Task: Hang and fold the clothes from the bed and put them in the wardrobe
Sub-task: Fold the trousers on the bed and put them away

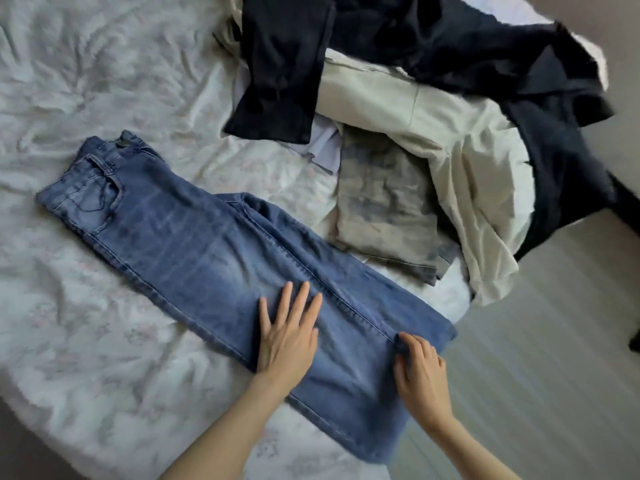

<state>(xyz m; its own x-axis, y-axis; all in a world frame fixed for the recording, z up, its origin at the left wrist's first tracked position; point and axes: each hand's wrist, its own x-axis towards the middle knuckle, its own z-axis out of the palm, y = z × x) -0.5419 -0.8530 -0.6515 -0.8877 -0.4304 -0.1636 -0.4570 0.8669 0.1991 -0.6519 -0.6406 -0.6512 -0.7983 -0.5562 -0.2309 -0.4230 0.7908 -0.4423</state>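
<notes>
Blue jeans [194, 237] lie on the bed, folded lengthwise with one leg on the other, waistband at the far left and hems toward the bed's near right edge. My left hand [289, 336] presses flat on the lower legs, fingers spread. My right hand [420, 374] rests near the hems with its fingers curled over the seam, pinching the denim. A heap of other clothes lies beyond: a dark garment [280, 71], a cream garment [460, 147], a faded grey-blue folded piece [384, 199] and a lilac scrap [327, 150].
The bed [86, 81] has a crumpled white sheet with a faint flower print. Its edge runs along the right, where the grey wooden floor [554, 358] begins. More dark fabric [561, 161] hangs over that edge.
</notes>
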